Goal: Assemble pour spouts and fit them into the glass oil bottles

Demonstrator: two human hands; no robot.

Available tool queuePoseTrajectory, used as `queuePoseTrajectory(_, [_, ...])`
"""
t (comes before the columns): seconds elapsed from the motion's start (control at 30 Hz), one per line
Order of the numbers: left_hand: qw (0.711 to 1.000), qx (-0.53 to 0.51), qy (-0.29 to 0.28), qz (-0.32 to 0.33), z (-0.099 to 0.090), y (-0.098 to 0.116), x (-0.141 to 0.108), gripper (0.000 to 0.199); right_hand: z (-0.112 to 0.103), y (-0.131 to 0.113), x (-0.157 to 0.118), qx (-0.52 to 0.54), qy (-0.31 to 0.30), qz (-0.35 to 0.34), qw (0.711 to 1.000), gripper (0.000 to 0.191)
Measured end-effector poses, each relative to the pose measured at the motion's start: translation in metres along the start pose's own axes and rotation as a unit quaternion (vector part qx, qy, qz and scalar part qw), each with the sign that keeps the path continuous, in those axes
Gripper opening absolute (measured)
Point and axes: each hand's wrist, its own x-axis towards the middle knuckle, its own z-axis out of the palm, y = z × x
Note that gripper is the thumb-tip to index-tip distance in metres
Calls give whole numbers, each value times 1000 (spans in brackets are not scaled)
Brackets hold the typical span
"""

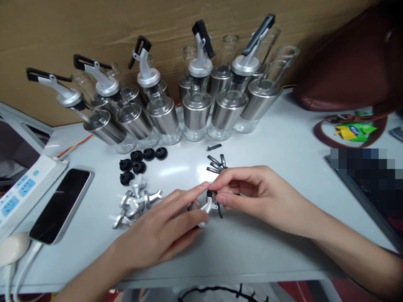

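Note:
My left hand (pixel 170 224) is closed around a silver pourer spout (pixel 206 206) low over the front of the table, its base mostly hidden by the fingers. With thumb and index finger, my right hand (pixel 248 188) pinches a black lever piece (pixel 219 207) at the spout's tip. Small black lever parts (pixel 215 163) lie just behind the right fingers. To the left of my left hand is a pile of silver spouts (pixel 137 201), with several black rubber stoppers (pixel 137 156) behind it.
Glass bottles with steel sleeves (pixel 197 111) line the back, several topped with pourers. At the left lie a phone (pixel 61 205) and a power strip (pixel 22 188). A brown bag (pixel 349 63), a green-yellow packet (pixel 355 131) and a dark, partly blurred device (pixel 362 188) are at the right.

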Motion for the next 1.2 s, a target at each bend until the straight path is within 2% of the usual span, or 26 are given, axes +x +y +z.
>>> queuePoseTrajectory(0.33, [999,-26,24,-7,1,-2,-1,15,-5,2,2,42,-35,25,998,24])
queuePoseTrajectory(0.7, [994,-70,89,6,8,-5,-4,20,-2,2,0,-2,13,-56,998,18])
queuePoseTrajectory(1.0, [997,-29,67,35,6,-4,-6,29,0,2,-1,-47,9,-93,995,14])
queuePoseTrajectory(1.2, [998,-10,45,30,5,-3,-9,29,-1,4,-2,-99,7,-120,988,12])
